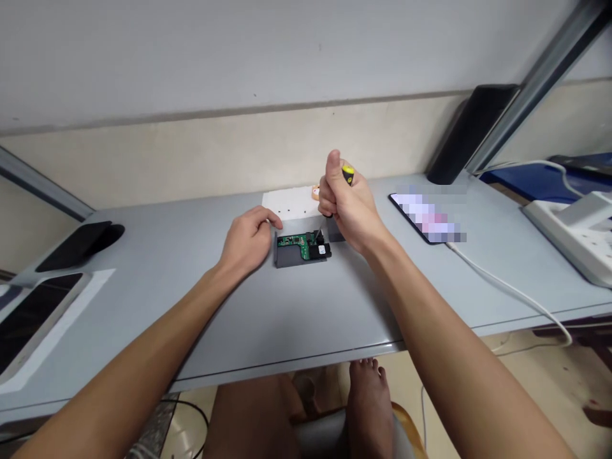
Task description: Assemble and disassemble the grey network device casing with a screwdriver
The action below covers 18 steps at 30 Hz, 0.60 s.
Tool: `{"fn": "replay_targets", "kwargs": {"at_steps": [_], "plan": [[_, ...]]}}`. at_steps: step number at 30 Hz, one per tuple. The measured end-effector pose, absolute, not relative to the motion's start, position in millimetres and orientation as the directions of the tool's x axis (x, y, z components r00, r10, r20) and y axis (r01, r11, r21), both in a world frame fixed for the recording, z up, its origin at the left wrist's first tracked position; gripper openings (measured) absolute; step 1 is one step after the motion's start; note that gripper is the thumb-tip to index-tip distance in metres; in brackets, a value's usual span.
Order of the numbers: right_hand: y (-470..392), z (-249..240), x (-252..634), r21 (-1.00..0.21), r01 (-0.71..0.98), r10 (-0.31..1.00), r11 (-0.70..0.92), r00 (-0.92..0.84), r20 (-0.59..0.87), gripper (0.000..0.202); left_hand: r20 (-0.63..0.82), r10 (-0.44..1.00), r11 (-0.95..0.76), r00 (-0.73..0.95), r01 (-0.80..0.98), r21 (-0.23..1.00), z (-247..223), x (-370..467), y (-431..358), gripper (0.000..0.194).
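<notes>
A dark grey plastic case (288, 256) lies on the desk with a green circuit board (300, 240) and a black part with a white label in it. My left hand (248, 237) rests at the case's left side, its fingers curled against the upper left corner. In my right fist (348, 201) is a screwdriver (348, 173) with a yellow and black handle, thumb pointing up. The thin shaft slants down to the upper right area of the board; its exact contact point is too small to make out.
Behind the case lies a white sheet (287, 201) with several tiny dark screws and a small orange-and-white item. A phone (421, 217) with a white cable is at right, near a white power strip (574, 236). A black cylinder (471, 134) stands behind. Another device (38, 312) lies far left.
</notes>
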State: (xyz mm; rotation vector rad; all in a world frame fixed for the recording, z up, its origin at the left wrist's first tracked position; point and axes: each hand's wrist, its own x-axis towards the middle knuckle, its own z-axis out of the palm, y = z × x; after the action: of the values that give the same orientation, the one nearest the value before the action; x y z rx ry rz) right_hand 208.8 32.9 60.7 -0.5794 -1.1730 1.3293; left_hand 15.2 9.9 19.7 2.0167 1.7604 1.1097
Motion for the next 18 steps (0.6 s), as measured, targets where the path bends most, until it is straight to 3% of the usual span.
{"fn": "replay_targets", "kwargs": {"at_steps": [8, 14, 18], "plan": [[33.6, 59.9, 213.8, -0.865, -0.466, 0.917, 0.184, -0.236, 0.322, 0.042, 0.326, 0.945, -0.228, 0.041, 0.796, 0.56, 22.2, 17.5, 7.5, 0.031], [34.5, 59.3, 210.4, -0.852, -0.487, 0.945, 0.194, -0.141, 0.295, 0.057, 0.384, 0.919, -0.3, 0.094, 0.797, 0.524, 17.6, 16.6, 9.0, 0.033], [35.6, 60.3, 211.9, -0.821, -0.546, 0.929, 0.167, -0.192, 0.317, 0.056, 0.457, 0.884, -0.356, 0.102, 0.781, 0.513, 16.2, 18.0, 8.0, 0.032]]}}
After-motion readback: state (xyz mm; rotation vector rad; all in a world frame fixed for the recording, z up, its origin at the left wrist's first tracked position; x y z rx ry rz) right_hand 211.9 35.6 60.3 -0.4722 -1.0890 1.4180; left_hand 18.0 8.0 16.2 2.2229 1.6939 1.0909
